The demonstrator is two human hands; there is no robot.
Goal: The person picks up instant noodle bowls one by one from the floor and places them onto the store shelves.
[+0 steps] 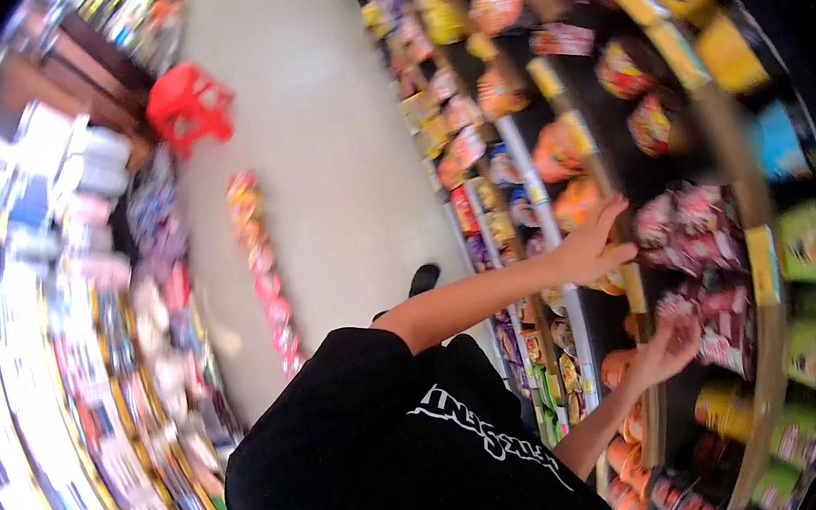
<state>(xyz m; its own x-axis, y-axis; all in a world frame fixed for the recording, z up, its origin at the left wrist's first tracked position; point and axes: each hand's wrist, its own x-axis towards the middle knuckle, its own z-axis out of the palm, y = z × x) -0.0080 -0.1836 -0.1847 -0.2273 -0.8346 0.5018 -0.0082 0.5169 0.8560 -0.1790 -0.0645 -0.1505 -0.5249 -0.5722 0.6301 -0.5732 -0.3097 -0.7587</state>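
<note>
My left hand (pixel 591 246) is stretched out over the shelf edge, its fingers spread and nothing in them. In front of it lie several dark red and pink snack packets (pixel 692 228), bunched on the dark shelf. Lower in the view, my right hand (pixel 672 348) reaches to the near side of the same bunch. Its fingers are slightly bent and apart, with their tips at a pink packet (pixel 677 305). Blur hides the exact contact between those fingertips and the packet.
Tiered shelving (pixel 638 329) with many packaged goods fills the right side. Yellow packs (pixel 722 53) and green packs (pixel 813 340) stand on the tier beyond the red packets. A red plastic stool (pixel 190 109) and a row of colourful packages (pixel 264 271) are along the aisle floor (pixel 325 144).
</note>
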